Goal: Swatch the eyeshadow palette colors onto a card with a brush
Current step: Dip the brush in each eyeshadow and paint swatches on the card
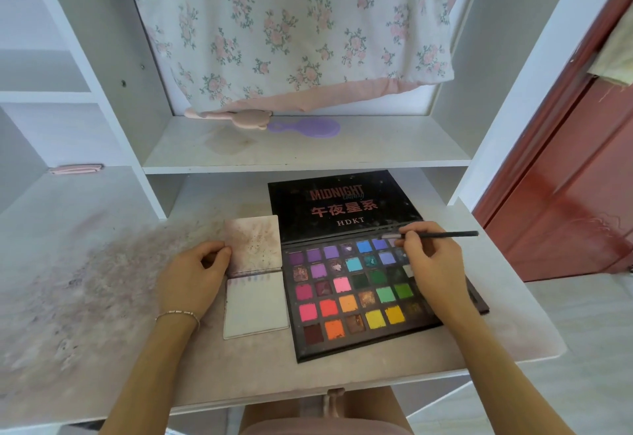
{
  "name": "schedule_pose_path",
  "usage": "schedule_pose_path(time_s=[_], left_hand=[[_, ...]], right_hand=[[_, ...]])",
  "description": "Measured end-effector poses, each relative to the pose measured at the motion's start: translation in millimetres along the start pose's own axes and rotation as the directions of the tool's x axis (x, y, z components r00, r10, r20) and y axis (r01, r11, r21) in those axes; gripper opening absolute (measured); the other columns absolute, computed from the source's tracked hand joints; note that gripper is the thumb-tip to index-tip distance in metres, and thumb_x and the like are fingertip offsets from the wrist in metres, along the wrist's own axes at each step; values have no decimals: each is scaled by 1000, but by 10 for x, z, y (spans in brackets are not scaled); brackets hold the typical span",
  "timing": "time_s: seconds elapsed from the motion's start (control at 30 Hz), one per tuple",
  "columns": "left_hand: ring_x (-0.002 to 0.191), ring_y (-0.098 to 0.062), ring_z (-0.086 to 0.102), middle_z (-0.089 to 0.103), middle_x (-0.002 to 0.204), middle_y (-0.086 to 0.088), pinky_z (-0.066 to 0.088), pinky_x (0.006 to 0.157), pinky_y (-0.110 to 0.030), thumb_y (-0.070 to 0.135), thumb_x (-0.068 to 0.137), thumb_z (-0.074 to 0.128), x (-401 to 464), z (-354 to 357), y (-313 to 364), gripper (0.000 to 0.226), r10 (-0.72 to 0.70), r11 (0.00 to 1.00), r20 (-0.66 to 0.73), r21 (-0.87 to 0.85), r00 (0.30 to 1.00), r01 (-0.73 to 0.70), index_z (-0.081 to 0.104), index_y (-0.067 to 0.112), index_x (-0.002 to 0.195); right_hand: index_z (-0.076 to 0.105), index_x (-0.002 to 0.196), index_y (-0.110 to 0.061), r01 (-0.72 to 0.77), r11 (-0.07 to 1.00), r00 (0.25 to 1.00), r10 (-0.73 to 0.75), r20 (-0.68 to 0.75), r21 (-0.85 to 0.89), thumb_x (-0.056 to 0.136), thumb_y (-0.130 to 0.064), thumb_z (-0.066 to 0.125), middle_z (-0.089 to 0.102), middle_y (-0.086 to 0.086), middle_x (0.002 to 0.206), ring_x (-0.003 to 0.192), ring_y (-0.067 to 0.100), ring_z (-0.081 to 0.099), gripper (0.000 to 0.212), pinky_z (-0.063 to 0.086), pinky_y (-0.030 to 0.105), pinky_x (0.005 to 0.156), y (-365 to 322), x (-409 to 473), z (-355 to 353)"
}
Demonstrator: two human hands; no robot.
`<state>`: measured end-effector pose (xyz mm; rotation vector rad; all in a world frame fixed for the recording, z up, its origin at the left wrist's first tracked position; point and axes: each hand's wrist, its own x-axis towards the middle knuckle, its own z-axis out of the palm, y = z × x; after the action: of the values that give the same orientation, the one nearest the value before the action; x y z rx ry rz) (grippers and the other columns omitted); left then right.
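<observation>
The worktop (102, 297) carries an open palette (363, 290), lid back. Just left of it, touching, lies the card (257, 311), a small open pad. The right hand (431, 263) fingers pinch a brush (442, 235) over the top-row pans. The left hand (195, 273) fingers curl against the pad's upper leaf.

Open palette (363, 292) on desk (102, 297), right hand (433, 263) pinching brush (442, 235) over top-row pans, left hand (197, 272) holding card (255, 311) edge
</observation>
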<state>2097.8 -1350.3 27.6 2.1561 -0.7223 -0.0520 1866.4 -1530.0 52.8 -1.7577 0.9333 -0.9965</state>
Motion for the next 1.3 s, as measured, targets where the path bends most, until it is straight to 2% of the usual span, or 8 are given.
schedule_pose_path(time_s=[0.17,0.27,0.37,0.5,0.67,0.83,1.2,1.3], left_hand=[[78,-17,57,69,86,-3,40,69,-26,19,86,58,-12,-9,29,15,-8,1000,7,8,1000,8,71,15,93],[79,-18,59,69,85,-1,41,69,-25,19,86,57,-16,-18,36,15,-16,1000,12,9,1000,16,71,17,91],[78,-16,58,69,85,1,41,68,-23,20,87,57,-17,-21,42,15,-13,1000,9,16,1000,13,71,18,92],[73,-12,55,67,82,3,37,59,-17,21,87,57,-8,-13,32,16,-6,1000,8,14,1000,5,71,18,92],[72,-11,56,67,79,5,40,63,-22,21,86,58,1,-2,22,15,-9,1000,2,11,1000,9,72,19,91],[68,-8,53,60,72,10,36,57,-13,20,86,58,-1,-6,19,14,0,1000,-5,9,1000,0,72,19,89],[69,-10,55,61,72,8,36,58,-13,20,86,58,-3,-5,17,15,5,1000,-1,9,1000,-5,71,17,92],[71,-12,56,63,73,7,40,60,-21,21,86,58,-4,-5,18,15,-3,1000,-4,9,1000,3,71,18,91]], right_hand=[[55,79,-26,68,991,976,-90,200,113,87,-2,50,63,-8,71,71,1,63,25,50,12,63,-209,-209,419],[54,80,-28,64,989,940,-106,325,137,87,-7,51,64,-10,74,73,6,63,22,52,19,68,-248,-316,667],[53,79,-32,40,995,913,-74,402,93,87,-15,53,65,-7,75,75,4,63,19,53,18,69,-256,-347,853],[53,81,-29,64,998,912,-67,405,20,87,-17,54,66,-4,78,75,3,62,13,51,13,66,-228,-333,954],[54,80,-28,53,999,912,-47,407,-4,87,-18,54,67,-2,77,75,7,63,12,53,19,68,-203,-329,946],[54,80,-27,48,999,906,-35,421,-20,87,-16,54,66,0,76,71,6,61,13,52,15,63,-201,-326,955],[53,79,-26,63,997,906,-42,422,-37,87,-15,54,64,-1,73,66,1,59,14,46,10,56,-216,-325,957],[52,78,-26,62,997,903,-41,428,-37,87,-14,54,63,-1,71,65,-1,57,15,44,8,54,-220,-328,954]])
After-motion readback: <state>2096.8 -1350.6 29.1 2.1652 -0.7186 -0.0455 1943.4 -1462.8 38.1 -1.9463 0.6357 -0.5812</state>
